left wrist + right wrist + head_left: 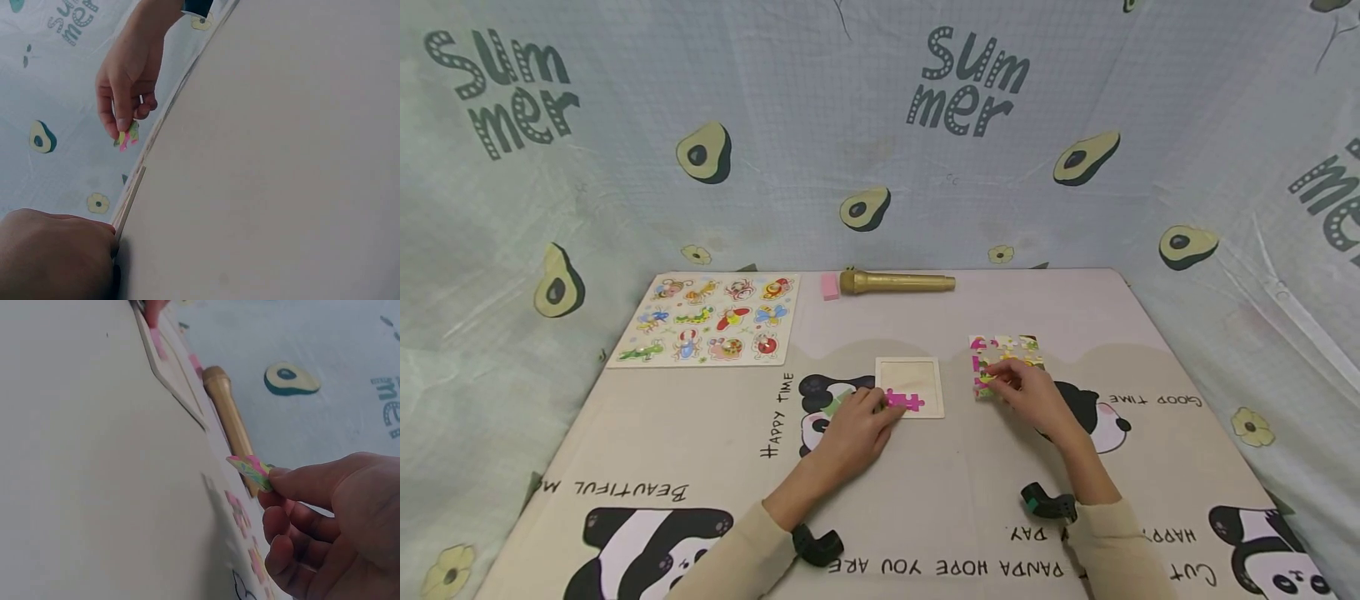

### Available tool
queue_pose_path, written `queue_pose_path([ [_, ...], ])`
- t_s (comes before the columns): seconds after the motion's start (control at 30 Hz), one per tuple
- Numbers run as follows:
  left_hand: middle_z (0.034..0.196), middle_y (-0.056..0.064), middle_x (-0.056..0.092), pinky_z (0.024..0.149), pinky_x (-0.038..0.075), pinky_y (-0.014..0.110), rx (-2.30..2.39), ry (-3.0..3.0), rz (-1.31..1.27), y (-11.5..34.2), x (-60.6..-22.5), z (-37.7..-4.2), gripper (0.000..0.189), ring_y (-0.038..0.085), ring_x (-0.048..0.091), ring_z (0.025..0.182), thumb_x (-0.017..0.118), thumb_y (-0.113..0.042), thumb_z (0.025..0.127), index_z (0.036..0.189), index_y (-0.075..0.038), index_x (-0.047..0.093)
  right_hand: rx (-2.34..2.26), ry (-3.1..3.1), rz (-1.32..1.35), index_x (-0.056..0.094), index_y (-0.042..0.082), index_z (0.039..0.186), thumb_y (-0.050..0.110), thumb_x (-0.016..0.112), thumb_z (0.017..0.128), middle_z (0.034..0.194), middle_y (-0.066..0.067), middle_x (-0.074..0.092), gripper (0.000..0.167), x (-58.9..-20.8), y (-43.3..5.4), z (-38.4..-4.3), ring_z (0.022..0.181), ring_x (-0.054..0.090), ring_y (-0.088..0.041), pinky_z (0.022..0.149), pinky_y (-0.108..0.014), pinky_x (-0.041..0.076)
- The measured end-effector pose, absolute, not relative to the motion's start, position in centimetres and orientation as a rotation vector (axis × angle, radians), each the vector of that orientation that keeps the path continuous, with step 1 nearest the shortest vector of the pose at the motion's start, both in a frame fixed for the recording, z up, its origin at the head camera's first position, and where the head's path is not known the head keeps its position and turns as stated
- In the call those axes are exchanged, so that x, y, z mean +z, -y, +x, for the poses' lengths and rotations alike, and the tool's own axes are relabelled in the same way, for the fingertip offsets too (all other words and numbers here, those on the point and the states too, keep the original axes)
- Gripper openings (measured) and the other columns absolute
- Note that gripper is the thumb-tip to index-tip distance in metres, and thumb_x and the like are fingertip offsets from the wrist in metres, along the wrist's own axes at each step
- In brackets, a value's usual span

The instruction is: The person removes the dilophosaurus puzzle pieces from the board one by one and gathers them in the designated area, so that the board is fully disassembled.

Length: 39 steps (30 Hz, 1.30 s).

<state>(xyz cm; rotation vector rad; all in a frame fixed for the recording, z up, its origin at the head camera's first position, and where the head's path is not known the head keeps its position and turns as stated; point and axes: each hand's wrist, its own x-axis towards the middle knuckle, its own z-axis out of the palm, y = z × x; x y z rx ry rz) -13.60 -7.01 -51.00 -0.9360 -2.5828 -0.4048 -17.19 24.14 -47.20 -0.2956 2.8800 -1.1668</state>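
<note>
In the head view, a square wooden puzzle tray [909, 375] holds joined pink jigsaw pieces [907, 402] along its near side. My left hand [855, 427] rests at the tray's near left corner, fingertips at these pieces. The right wrist view shows one of its fingers touching the pink strip [156, 342]. To the right, my right hand [1028, 396] is over a patch of loose jigsaw pieces [1004, 342]. Between thumb and forefinger it pinches a pink, yellow and green jigsaw piece [254, 470], held above the table in the right wrist view.
A wooden board with insect pictures [709, 321] lies at the back left. Beside it are a pink block [829, 287] and a gold microphone-shaped object [898, 283] near the back edge. A panda-print cover [940, 500] spreads over the table, and a patterned curtain [790, 125] hangs behind.
</note>
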Motion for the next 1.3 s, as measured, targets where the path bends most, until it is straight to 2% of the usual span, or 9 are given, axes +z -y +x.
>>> queue_pose_path([
  [0.3,0.1,0.004,0.061,0.078,0.047,0.035,-0.41,2.592,-0.932,7.0,-51.2,-13.7,0.024,0.021,0.053,0.089,0.062,-0.018,0.097,0.118,-0.021,0.074,-1.155,-2.907,-0.194,0.065,0.001,0.114,0.02,0.066,0.097,0.097,-0.012,0.071,0.025,-47.6,-27.1,-17.2,0.079,0.061,-0.016,0.063,-0.019,0.051],
  [0.7,0.099,0.004,0.061,0.079,0.047,0.035,-0.392,2.59,-0.94,7.1,-51.1,-13.7,0.024,0.021,0.053,0.09,0.062,-0.018,0.097,0.118,-0.02,0.074,-1.141,-2.955,-0.029,0.066,0.001,0.115,0.021,0.066,0.097,0.093,-0.014,0.068,0.027,-48.6,-29.3,-17.1,0.072,0.058,-0.013,0.061,-0.019,0.049],
  [0.93,0.098,0.003,0.06,0.078,0.048,0.036,-0.396,2.572,-0.92,7.0,-51.1,-13.5,0.023,0.021,0.054,0.09,0.063,-0.018,0.097,0.117,-0.021,0.075,-1.108,-2.95,0.065,0.064,-0.001,0.12,0.021,0.063,0.099,0.101,-0.019,0.069,0.031,-48.7,-29.9,-17.0,0.079,0.063,-0.021,0.063,-0.017,0.05],
  [1.3,0.097,0.003,0.06,0.077,0.047,0.035,-0.393,2.577,-0.921,7.0,-51.0,-13.5,0.024,0.02,0.053,0.089,0.063,-0.018,0.097,0.118,-0.021,0.075,-1.043,-2.949,0.16,0.065,-0.002,0.119,0.021,0.06,0.099,0.106,-0.022,0.069,0.031,-48.5,-30.4,-17.0,0.092,0.063,-0.03,0.07,-0.022,0.047],
])
